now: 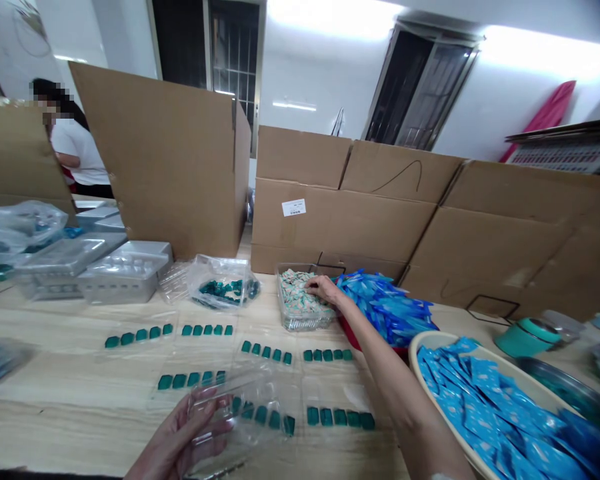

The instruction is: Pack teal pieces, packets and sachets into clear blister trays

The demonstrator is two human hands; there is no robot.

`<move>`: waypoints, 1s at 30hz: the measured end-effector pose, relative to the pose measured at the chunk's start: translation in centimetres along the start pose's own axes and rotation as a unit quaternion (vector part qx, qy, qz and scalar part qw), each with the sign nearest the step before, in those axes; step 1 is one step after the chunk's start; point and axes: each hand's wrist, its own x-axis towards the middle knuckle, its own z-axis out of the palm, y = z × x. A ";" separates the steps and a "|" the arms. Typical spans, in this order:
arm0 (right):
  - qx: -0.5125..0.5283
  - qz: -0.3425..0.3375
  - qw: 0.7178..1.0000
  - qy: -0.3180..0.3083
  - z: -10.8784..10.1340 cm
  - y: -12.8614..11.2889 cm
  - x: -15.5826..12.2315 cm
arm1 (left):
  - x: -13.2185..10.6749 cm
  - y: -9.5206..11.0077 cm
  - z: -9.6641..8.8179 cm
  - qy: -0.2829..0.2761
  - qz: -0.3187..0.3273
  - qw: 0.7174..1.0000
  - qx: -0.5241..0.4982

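Note:
My left hand [185, 433] is near the table's front edge, fingers curled around a clear plastic tray [240, 417] that carries a row of small teal pieces. My right hand [323, 288] reaches forward into a clear box of small white packets [300, 300], fingers bent down onto the packets; what they pinch is hidden. Several more clear trays with rows of teal pieces [207, 330] lie flat on the wooden table [70, 400] between my hands.
A bag of teal pieces [225, 288] and stacked clear trays [125, 270] sit at the back left. Blue sachets fill a red bowl [387, 310] and a beige basin [505, 413] on the right. Cardboard boxes [340, 213] wall the back. A person in white [77, 157] stands far left.

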 end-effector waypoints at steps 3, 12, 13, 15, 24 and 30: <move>-0.019 -0.013 1.000 -0.001 0.2 -0.4 0.0 | -0.2 0.1 0.2 0.001 -0.001 1.000 0.001; -0.050 -0.019 0.998 -0.025 0.1 -0.9 0.1 | 0.2 -0.4 -0.1 -0.002 0.009 1.000 0.008; -0.052 -0.018 0.998 -0.026 0.1 -0.9 0.1 | 0.2 -0.4 -0.1 -0.005 0.008 1.000 0.008; -0.055 -0.016 0.998 -0.025 0.1 -0.9 0.0 | 0.3 -0.5 -0.2 -0.004 0.012 1.000 0.009; -0.033 -0.014 0.999 -0.002 0.9 -1.1 0.1 | 1.0 -1.2 -0.7 -0.002 0.021 1.000 0.002; 0.030 0.034 0.997 0.067 0.8 -0.3 0.3 | 1.0 -1.2 -1.0 -0.004 0.020 1.000 0.002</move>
